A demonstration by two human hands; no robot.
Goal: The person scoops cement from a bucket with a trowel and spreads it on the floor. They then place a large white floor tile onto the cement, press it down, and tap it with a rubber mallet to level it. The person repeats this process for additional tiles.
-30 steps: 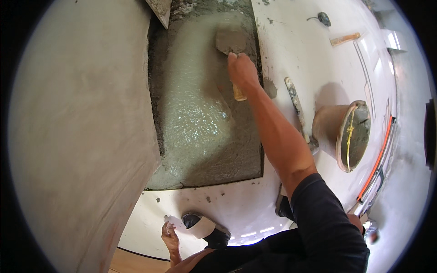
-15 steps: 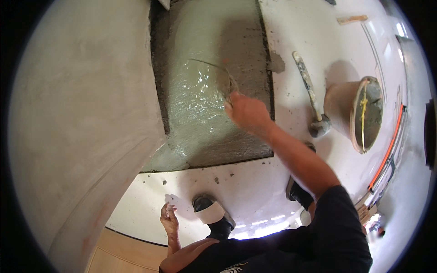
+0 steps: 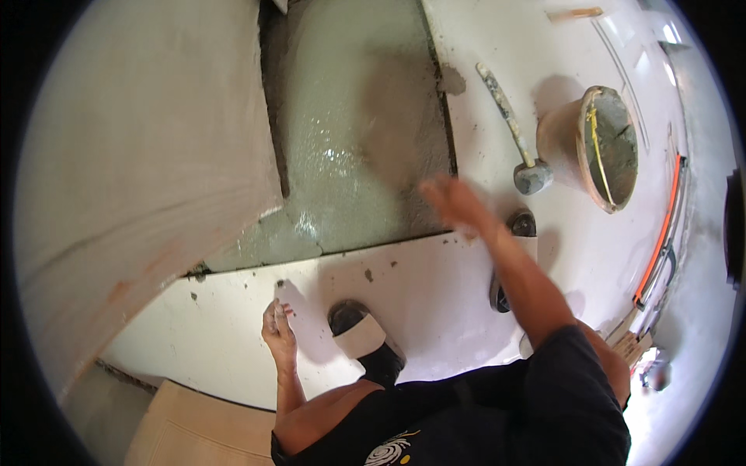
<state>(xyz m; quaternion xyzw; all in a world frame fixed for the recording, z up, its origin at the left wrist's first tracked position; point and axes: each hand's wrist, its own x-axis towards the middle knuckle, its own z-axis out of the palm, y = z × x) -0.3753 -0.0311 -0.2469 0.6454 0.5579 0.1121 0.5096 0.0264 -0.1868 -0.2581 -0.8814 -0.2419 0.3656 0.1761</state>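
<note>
I see the right hand [image 3: 454, 203] closed, apparently clamped on a trowel [image 3: 391, 116], though motion blur smears both; the blade is over wet grey mortar [image 3: 326, 182]. The left hand [image 3: 278, 325], fingers loosely bent and apart, hangs above the white floor [image 3: 233, 318]. Rightward, I have a mallet [image 3: 532, 177] near a bucket [image 3: 561, 136].

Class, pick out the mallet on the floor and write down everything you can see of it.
The mallet lies on the pale floor, right of the wet grey patch. Its rounded, dark grey head, perhaps rubber, is nearer the person; its long, straight handle points away, slanting left. Pale and dark smears cover the handle. The head sits close to the bucket; whether they touch is unclear. Neither the left hand nor the right hand touches it.
</note>
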